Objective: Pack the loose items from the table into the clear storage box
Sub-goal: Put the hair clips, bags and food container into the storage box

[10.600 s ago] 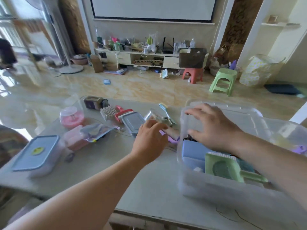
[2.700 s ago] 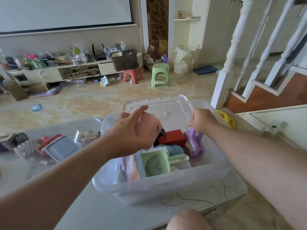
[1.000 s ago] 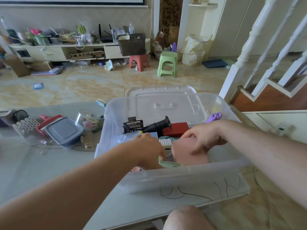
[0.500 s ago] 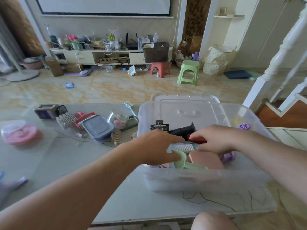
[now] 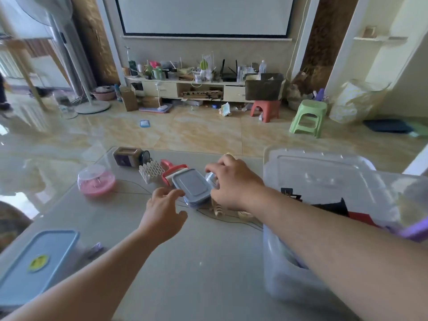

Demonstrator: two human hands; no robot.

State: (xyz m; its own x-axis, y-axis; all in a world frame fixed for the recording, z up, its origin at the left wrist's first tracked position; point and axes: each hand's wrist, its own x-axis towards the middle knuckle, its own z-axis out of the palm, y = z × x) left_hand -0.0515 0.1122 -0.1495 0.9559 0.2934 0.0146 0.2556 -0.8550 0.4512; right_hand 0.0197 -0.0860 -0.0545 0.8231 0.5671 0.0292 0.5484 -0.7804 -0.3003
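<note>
The clear storage box [image 5: 275,272] stands at the table's right side with several items inside, among them something black and something red. A grey-lidded container [image 5: 192,186] lies mid-table. My left hand [image 5: 163,213] hovers just left of it, fingers spread, holding nothing. My right hand [image 5: 234,183] reaches over the container's right side, fingers curled around a small clear round case [image 5: 211,179]. A beige hair clip [image 5: 217,208] lies under my right wrist.
On the table lie a pink round box [image 5: 96,183], a white honeycomb rack [image 5: 151,170], a red-handled item [image 5: 170,169], a brown jar [image 5: 129,156] and a blue-lidded container [image 5: 34,260] at the near left. The box lid [image 5: 317,161] rests behind the box.
Both hands have left the storage box and moved left to the loose items at mid-table. The view has swung left with them.
</note>
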